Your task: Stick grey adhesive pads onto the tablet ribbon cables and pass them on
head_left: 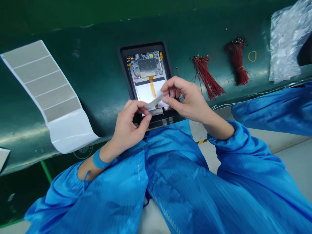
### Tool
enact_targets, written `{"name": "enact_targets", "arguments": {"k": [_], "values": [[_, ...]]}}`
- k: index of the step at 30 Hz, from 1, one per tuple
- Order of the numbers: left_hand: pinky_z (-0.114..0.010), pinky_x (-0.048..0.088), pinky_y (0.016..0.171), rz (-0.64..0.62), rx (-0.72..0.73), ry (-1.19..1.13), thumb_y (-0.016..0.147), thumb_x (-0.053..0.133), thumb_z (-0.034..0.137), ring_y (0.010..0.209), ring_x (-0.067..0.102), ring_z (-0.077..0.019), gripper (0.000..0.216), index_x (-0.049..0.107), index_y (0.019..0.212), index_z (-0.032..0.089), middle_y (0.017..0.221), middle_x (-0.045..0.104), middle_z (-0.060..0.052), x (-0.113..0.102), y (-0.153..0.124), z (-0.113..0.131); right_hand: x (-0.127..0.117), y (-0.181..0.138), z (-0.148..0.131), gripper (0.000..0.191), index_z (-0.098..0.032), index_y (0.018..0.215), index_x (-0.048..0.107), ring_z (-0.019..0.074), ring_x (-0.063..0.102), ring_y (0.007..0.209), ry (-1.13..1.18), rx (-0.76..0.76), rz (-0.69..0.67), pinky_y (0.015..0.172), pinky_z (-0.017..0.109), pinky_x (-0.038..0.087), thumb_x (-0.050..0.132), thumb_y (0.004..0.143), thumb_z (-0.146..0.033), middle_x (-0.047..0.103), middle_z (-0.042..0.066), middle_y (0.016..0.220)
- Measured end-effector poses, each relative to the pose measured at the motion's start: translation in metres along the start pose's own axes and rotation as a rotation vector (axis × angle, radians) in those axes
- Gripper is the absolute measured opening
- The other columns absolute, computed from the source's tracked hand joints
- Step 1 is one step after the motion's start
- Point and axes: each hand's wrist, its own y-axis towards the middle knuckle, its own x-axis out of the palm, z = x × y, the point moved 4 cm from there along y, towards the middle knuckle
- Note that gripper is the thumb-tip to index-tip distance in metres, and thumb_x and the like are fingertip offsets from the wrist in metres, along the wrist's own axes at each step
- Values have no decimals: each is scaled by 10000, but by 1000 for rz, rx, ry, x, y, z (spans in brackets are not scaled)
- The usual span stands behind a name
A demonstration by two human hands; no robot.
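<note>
An opened tablet (pixel 146 70) lies on the green bench, its circuit board, white battery and orange flex cable showing. Just in front of it, above its near edge, both my hands pinch one small grey strip (pixel 153 102). My left hand (pixel 129 125) holds the strip's left end between thumb and fingers. My right hand (pixel 186 99) pinches its right end with fingertips curled. Both sleeves are blue, and a blue band circles my left wrist.
A long white backing sheet with grey rectangular pads (pixel 42 84) hangs over the bench edge at left. Two bundles of red wires (pixel 207 78) (pixel 237 63) lie to the right, with a yellow rubber band (pixel 252 56) and a crinkled clear bag (pixel 287 39).
</note>
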Motion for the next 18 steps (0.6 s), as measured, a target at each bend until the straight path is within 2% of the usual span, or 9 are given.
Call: {"name": "enact_targets", "arguments": {"k": [3,6,9,11,14,18], "values": [[-437,583,923,141,13,47,994,640,293,1020,676,-227,457,448,1407,264,1132,682,-70,-2,-6,-13,-6,-6,2,236,-228,1222,631,248,611,1021,-128,7,159,935,441,532,622,1056,-396,677,88,1132],[-474,569,951,202,62,137,975,641,257,1098,664,-265,550,402,1470,261,1193,664,-97,0,-12,-21,1,-20,3,161,-237,1173,622,269,588,991,-239,-31,145,916,471,503,529,1071,-318,664,87,1048],[-498,545,994,143,103,204,951,681,218,1134,632,-303,476,523,1399,246,1193,669,-113,7,-15,-20,14,-35,6,136,-229,1040,617,266,555,932,-360,-66,32,874,458,452,484,1065,-247,644,76,947],[-508,532,997,72,120,246,956,684,226,1125,620,-318,484,543,1419,242,1175,687,-115,14,-12,-17,18,-41,10,132,-228,994,620,279,545,961,-432,-38,-13,893,468,430,505,1057,-238,642,88,972],[-502,524,968,-44,107,293,1009,618,264,1079,626,-322,576,444,1557,234,1148,715,-114,24,-2,-12,19,-43,18,108,-231,1002,639,303,535,1022,-464,10,-31,933,493,426,538,1040,-244,632,107,1049],[-481,514,960,-118,139,343,1069,520,308,1070,628,-323,587,364,1629,227,1165,713,-132,30,11,-4,22,-41,28,134,-230,1016,645,299,524,1024,-427,-6,-10,937,504,440,515,1044,-245,621,106,1056]]}}
